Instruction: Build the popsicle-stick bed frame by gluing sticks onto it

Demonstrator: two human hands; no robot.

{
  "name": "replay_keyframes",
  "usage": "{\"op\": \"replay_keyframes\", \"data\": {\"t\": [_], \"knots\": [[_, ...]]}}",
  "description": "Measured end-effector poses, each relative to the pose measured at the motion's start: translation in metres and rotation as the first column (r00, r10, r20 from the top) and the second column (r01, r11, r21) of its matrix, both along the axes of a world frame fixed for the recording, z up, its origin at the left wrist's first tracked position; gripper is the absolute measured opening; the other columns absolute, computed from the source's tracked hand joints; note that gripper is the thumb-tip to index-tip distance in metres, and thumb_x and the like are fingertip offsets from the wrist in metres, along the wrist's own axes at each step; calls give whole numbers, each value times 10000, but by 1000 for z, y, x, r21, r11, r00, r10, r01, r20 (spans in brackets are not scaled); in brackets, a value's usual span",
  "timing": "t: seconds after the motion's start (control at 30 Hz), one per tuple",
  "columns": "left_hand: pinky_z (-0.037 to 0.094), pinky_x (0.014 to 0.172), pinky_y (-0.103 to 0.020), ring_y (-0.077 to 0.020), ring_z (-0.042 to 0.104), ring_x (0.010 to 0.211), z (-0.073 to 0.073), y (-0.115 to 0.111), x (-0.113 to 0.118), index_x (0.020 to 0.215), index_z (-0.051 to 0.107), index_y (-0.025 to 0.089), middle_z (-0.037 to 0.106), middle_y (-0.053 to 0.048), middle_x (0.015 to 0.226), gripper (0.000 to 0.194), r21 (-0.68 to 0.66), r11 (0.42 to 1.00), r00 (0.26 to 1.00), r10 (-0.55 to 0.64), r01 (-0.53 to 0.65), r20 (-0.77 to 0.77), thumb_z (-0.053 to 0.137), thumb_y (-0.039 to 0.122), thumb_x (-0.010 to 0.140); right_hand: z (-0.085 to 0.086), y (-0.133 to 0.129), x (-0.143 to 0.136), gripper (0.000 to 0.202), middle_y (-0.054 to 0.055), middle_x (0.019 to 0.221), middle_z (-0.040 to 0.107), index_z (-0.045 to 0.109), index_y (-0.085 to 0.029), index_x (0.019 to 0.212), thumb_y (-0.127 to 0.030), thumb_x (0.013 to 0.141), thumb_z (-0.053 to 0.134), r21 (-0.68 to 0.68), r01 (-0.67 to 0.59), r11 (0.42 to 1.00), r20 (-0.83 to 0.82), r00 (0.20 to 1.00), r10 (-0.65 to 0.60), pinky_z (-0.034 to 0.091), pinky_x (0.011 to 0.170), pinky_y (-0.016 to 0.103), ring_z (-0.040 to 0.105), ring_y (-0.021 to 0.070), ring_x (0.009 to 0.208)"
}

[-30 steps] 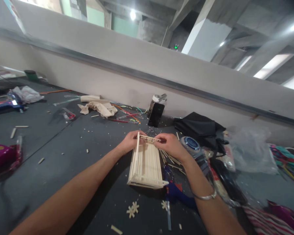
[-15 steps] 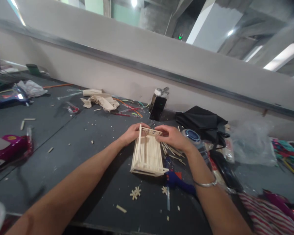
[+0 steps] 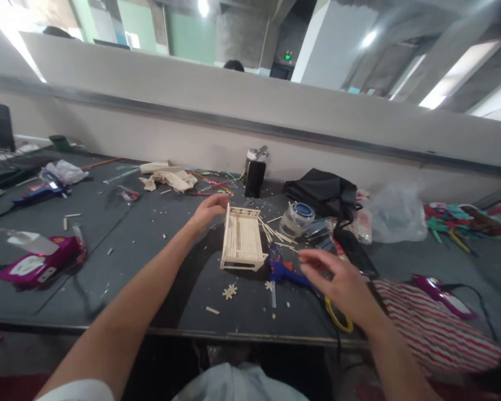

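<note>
A small model of pale wooden sticks [image 3: 244,236], with a slatted base and low railings at its ends, sits on the dark table. My left hand [image 3: 211,213] is at its far left corner, fingertips closed against the corner post; some fingers are partly hidden. My right hand [image 3: 338,284] hangs in the air to the right, fingers apart and holding nothing. Just left of its fingertips lies a blue glue gun [image 3: 286,273] with a clear glue stick [image 3: 274,295] beside it. Star-shaped stick pieces [image 3: 229,291] lie in front of the model.
Loose sticks [image 3: 278,234] and a clear jar with a blue lid [image 3: 298,219] stand right of the model. A phone [image 3: 255,179] leans at the back. Striped cloth [image 3: 430,323], a black bag [image 3: 323,189] and a magenta glue gun [image 3: 45,262] are around.
My right hand has let go of the model and moved right and nearer, beside the blue glue gun. My left hand stays at the model's far left corner. The view has shifted.
</note>
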State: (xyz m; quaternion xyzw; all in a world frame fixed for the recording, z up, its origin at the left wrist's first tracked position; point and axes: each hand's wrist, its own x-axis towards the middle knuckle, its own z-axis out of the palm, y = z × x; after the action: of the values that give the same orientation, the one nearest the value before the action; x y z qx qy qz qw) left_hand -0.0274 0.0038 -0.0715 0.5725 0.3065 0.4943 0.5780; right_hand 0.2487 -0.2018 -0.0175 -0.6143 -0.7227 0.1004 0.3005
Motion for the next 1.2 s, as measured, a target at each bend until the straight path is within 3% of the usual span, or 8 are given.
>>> {"op": "replay_keyframes", "data": {"t": [0.17,0.3,0.4,0.53,0.7,0.93,1.07,1.2], "knots": [[432,759,-266,-144,588,757,30,-38,-12,864,675,146,660,-19,790,263,37,940,937,340,-338,-84,640,219,614,-55,-12,7,382,115,1156,621,550,-167,1180,-264,811,548,77,31,997,156,987,-42,424,980,445,548,259,1104],[435,678,-248,-141,573,697,24,-117,-20,816,664,165,640,-2,731,155,181,806,769,592,-564,-240,595,250,707,-72,0,7,456,135,1215,590,528,-158,1216,-193,762,536,6,42,999,221,974,-42,408,962,480,508,286,1133],[457,726,-268,-160,599,761,1,-186,-16,828,656,186,664,-14,798,133,338,797,689,603,-501,-402,566,270,776,-77,6,7,453,121,1160,612,547,-170,1191,-148,740,510,-40,27,999,206,978,-18,417,941,459,533,269,1079],[477,736,-303,-174,607,794,-18,-244,3,883,636,217,664,-31,824,149,455,865,719,454,-213,-526,493,193,847,-82,7,12,438,96,1031,643,553,-165,1139,-110,710,487,-41,26,999,151,988,-19,443,922,413,572,236,988],[484,800,-350,-199,590,878,-14,-238,35,1032,604,188,665,-81,958,204,564,825,673,403,26,-620,467,176,881,-80,-5,23,444,93,1088,618,486,-178,1172,-164,728,509,-3,102,995,27,994,-102,481,878,394,600,220,980],[476,778,-369,-249,572,932,-8,-207,84,1216,517,123,598,-131,1044,384,519,779,319,421,352,-849,471,120,835,-59,-45,27,296,60,1054,652,550,-231,1114,-332,836,550,26,170,985,-130,978,-165,495,836,364,629,218,922],[464,700,-351,-249,570,868,-6,-198,95,983,598,115,587,-116,925,212,466,779,213,415,419,-885,475,92,812,-64,-53,27,319,77,1045,662,567,-223,1123,-398,858,542,77,252,965,-87,966,-245,493,837,365,627,237,942],[457,687,-341,-229,577,832,-10,-192,92,830,610,135,588,-105,862,186,445,780,210,393,440,-895,427,116,859,-82,-50,34,328,92,1087,638,544,-222,1175,-348,873,516,140,182,973,-14,983,-182,466,892,414,598,252,993]]}}
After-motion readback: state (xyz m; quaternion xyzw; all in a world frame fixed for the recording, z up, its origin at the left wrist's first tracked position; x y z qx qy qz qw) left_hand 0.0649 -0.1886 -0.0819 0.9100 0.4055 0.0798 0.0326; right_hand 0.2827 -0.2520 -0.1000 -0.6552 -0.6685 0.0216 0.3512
